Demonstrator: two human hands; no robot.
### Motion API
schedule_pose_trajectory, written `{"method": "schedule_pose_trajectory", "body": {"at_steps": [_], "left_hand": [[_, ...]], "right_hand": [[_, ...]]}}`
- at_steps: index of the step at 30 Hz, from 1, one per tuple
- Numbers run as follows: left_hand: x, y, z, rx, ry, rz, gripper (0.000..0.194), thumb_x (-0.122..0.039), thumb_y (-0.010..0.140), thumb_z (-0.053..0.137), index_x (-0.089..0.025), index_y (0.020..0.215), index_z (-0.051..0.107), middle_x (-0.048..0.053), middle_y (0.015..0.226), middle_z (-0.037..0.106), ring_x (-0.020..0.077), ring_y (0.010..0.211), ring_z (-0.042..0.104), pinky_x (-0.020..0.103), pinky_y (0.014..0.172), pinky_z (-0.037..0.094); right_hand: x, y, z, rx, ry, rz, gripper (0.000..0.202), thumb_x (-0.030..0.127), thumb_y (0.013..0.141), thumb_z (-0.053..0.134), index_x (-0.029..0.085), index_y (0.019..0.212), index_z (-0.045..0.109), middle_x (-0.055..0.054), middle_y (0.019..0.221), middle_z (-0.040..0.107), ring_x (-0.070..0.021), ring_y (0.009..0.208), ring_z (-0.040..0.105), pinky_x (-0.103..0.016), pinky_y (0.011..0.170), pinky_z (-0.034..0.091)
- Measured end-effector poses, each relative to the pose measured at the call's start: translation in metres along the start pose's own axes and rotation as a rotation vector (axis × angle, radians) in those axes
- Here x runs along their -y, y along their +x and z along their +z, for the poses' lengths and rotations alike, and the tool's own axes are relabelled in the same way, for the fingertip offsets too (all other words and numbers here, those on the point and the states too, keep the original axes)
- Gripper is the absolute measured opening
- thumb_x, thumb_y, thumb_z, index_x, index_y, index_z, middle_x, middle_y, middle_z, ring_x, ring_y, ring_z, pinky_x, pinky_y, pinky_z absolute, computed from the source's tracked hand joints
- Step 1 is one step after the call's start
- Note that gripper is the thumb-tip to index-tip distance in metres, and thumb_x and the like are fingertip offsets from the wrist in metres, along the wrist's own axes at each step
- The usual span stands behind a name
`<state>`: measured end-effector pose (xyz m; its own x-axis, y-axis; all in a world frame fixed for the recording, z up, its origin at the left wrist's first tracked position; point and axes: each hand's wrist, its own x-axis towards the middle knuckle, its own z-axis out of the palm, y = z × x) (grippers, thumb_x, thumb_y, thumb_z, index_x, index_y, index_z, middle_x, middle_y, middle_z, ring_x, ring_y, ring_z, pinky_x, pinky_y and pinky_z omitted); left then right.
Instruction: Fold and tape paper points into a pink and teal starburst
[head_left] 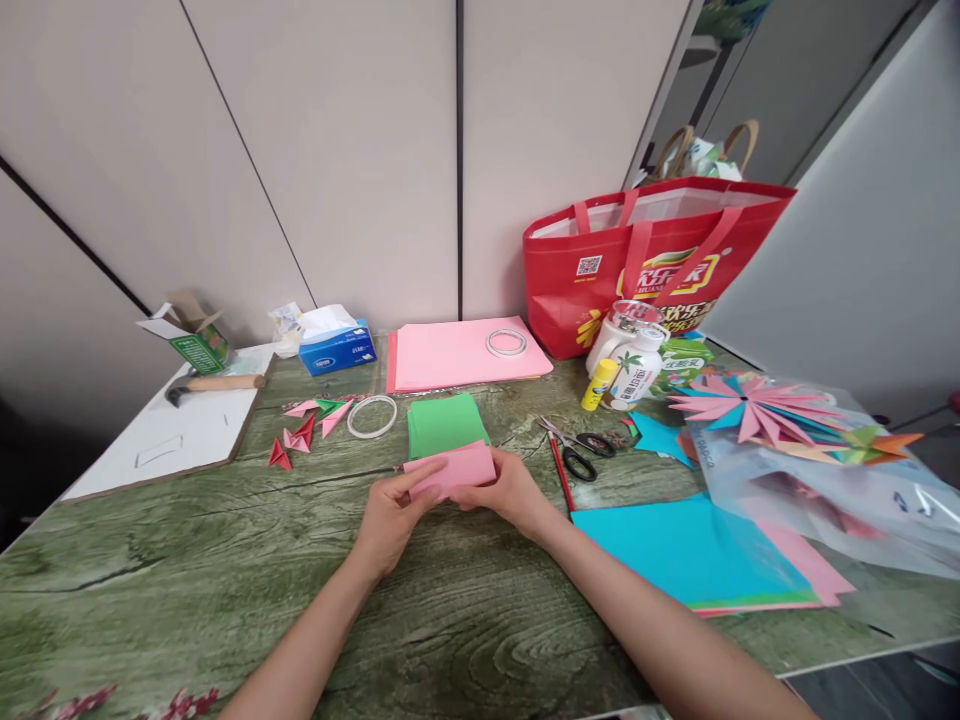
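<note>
We pinch the pink paper [454,468] by its two ends, the left hand [394,515] and the right hand [514,492] both closed on it. It sits just on our side of the green stack [448,420], hiding its near edge; we cannot tell whether the two touch. Left of the stack lies a tape roll [373,417]. To its right we have the pencil [560,470] and scissors [583,455], with blue sheets [690,550] nearer us on the table [480,630].
</note>
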<state>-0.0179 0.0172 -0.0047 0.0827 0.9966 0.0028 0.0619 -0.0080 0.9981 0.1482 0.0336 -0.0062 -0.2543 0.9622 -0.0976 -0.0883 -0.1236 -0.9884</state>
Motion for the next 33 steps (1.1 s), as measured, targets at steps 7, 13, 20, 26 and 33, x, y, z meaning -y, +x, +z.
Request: {"method": "schedule_pose_trajectory", "body": {"at_steps": [7,13,20,26,33], "left_hand": [[0.0004,-0.0007,0.0011,0.003,-0.026,-0.005,0.036,-0.026,0.063,0.067,-0.018,0.098,0.066,0.007,0.107,0.063,0.0239,0.102,0.054,0.033,0.088,0.043],[0.0002,-0.0014,0.0011,-0.004,-0.060,-0.025,0.039,-0.027,0.063,0.068,-0.016,0.101,0.064,0.008,0.109,0.062,0.0245,0.101,0.055,0.033,0.084,0.045],[-0.0019,-0.0022,0.0039,-0.061,-0.058,-0.029,0.040,-0.030,0.058,0.071,-0.017,0.096,0.067,0.008,0.099,0.067,0.0239,0.093,0.059,0.031,0.078,0.048],[0.0009,0.0010,-0.0001,-0.069,-0.107,-0.021,0.041,-0.028,0.061,0.069,-0.017,0.100,0.065,0.008,0.106,0.064,0.0213,0.094,0.058,0.029,0.081,0.046],[0.0026,0.0030,-0.0002,-0.096,-0.194,-0.036,0.040,-0.027,0.060,0.071,-0.019,0.099,0.065,0.007,0.108,0.063,0.0184,0.089,0.059,0.027,0.080,0.046]], "right_hand": [[0.0001,-0.0004,0.0021,-0.019,0.052,0.021,0.038,0.028,0.050,0.074,0.012,0.082,0.061,-0.001,0.067,0.062,-0.0104,0.052,0.054,-0.024,0.051,0.049],[-0.0016,0.0011,0.0021,-0.009,0.120,0.030,0.037,0.029,0.048,0.075,0.013,0.079,0.063,0.000,0.067,0.063,-0.0100,0.052,0.052,-0.023,0.051,0.047],[0.0008,0.0031,0.0007,-0.082,0.095,0.038,0.037,0.028,0.037,0.079,0.013,0.066,0.063,0.001,0.054,0.061,-0.0103,0.045,0.050,-0.023,0.046,0.044],[-0.0007,0.0056,-0.0024,-0.079,0.235,0.070,0.040,0.030,0.035,0.080,0.013,0.066,0.062,0.001,0.060,0.064,-0.0115,0.051,0.055,-0.027,0.055,0.050],[0.0003,0.0068,-0.0045,-0.146,0.262,0.042,0.036,0.028,0.035,0.080,0.013,0.059,0.060,0.002,0.053,0.062,-0.0090,0.046,0.053,-0.024,0.052,0.048]]}}
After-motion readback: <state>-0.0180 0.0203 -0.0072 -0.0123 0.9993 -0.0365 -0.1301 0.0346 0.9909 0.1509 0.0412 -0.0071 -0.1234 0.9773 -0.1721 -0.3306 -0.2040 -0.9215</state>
